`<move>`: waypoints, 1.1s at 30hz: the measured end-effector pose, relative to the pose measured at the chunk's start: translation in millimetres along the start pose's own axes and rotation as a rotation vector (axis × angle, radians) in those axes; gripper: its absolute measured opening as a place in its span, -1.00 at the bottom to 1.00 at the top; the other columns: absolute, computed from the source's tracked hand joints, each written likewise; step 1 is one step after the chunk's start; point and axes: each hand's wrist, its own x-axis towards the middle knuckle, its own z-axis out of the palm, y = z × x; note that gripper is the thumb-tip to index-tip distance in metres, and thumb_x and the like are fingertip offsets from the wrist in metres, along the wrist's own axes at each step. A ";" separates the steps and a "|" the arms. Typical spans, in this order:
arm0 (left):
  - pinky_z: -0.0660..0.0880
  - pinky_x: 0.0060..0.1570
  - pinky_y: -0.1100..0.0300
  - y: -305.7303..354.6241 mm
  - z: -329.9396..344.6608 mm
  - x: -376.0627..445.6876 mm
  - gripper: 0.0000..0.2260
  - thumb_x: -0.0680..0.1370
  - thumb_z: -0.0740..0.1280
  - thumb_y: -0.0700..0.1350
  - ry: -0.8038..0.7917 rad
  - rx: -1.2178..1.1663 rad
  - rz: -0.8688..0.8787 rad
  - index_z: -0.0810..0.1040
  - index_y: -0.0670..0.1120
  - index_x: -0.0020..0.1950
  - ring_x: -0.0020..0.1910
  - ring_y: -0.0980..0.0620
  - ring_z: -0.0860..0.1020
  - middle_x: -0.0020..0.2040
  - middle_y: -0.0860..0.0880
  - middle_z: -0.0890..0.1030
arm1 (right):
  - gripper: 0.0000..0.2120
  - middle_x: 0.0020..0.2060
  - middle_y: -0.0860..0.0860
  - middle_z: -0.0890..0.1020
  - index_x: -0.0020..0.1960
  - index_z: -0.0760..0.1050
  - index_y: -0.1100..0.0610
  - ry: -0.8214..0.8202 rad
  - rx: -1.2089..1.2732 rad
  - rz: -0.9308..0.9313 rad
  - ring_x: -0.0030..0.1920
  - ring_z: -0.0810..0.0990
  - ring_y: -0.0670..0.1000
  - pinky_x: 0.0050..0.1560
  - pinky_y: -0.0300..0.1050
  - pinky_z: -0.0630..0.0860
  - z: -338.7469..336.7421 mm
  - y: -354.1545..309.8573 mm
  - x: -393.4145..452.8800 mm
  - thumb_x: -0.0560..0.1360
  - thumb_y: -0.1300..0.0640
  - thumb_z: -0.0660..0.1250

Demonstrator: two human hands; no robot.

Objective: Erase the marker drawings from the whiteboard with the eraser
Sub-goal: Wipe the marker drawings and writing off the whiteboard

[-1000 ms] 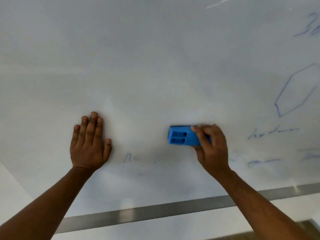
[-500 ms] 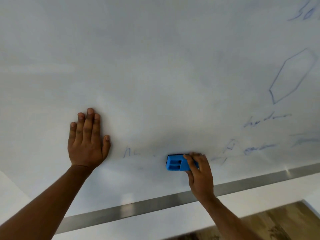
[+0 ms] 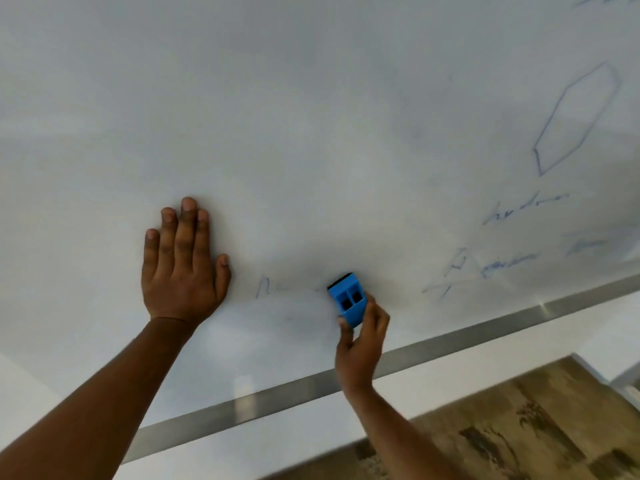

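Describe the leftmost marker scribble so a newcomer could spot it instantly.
Start at the whiteboard, low down near its metal bottom edge. Between the flat left hand and the blue eraser sits a faint blue scribble, alone, far left of the hexagon.

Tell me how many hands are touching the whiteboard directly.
1. The left hand lies flat on the whiteboard, left of the eraser. The right hand only grips the eraser, near the bottom edge.
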 end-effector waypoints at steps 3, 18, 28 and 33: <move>-0.03 0.75 -0.06 -1.7 -1.2 -0.8 -0.37 0.72 0.15 0.00 0.000 -0.022 0.017 0.13 -0.26 0.74 0.77 -0.15 -0.01 0.77 -0.15 0.01 | -0.45 0.32 -0.01 0.44 0.51 0.32 -0.01 -0.210 0.030 0.012 0.37 0.50 -0.02 0.31 -0.01 0.58 28.8 -14.2 -67.1 0.59 0.16 0.44; -0.01 0.74 -0.07 -2.9 0.8 -3.3 -0.35 0.70 0.18 -0.01 -0.006 -0.045 0.026 0.13 -0.25 0.74 0.77 -0.15 -0.02 0.78 -0.13 -0.03 | -0.39 0.35 0.17 0.50 0.58 0.28 0.21 0.156 0.215 0.195 0.40 0.51 0.16 0.41 0.10 0.50 38.6 -52.1 -24.5 0.59 0.28 0.41; -0.11 0.74 0.02 -49.5 -31.7 5.2 -0.32 0.73 0.20 0.03 -0.222 -0.254 0.143 0.00 -0.13 0.78 0.78 0.00 -0.09 0.79 -0.02 -0.07 | -0.40 0.34 0.16 0.48 0.59 0.28 0.16 0.109 0.085 0.112 0.36 0.49 0.02 0.37 -0.07 0.51 -0.2 -69.3 10.1 0.61 0.21 0.40; -0.09 0.74 0.00 -95.5 -36.6 15.7 -0.36 0.75 0.18 0.04 -0.140 -0.094 0.115 0.09 -0.15 0.77 0.78 -0.04 -0.02 0.78 -0.05 0.00 | -0.36 0.38 0.03 0.43 0.62 0.22 -0.02 0.131 0.091 -0.014 0.39 0.42 -0.13 0.36 -0.27 0.46 19.4 -94.6 13.7 0.63 0.13 0.40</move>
